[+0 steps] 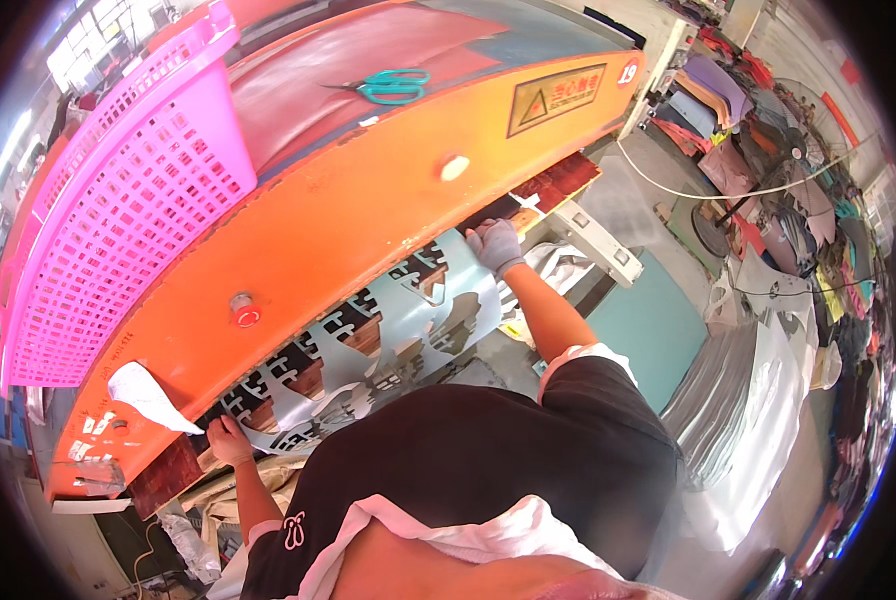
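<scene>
A pale blue-grey sheet (pixel 475 291) with rows of shapes cut out of it stretches in front of me, partly under the long orange beam of a machine (pixel 338 230). My left hand (pixel 230 442), bare at least in part, has its fingers closed at the sheet's left end. At the opposite end, my right hand (pixel 496 247) wears a light grey glove and grips the sheet's far corner, close below the beam. Dark surface and brown patches show through the cut-outs. The beam hides the sheet's far edge, and some fingertips are out of sight.
A pink plastic basket (pixel 138 210) stands on the machine's left, with teal-handled scissors (pixel 393 87) on top. A red button (pixel 245 312) and a white paper piece (pixel 146 396) are on the beam. Stacked grey sheets (pixel 733 400) lie right, near a fan (pixel 708 230) and coloured scraps.
</scene>
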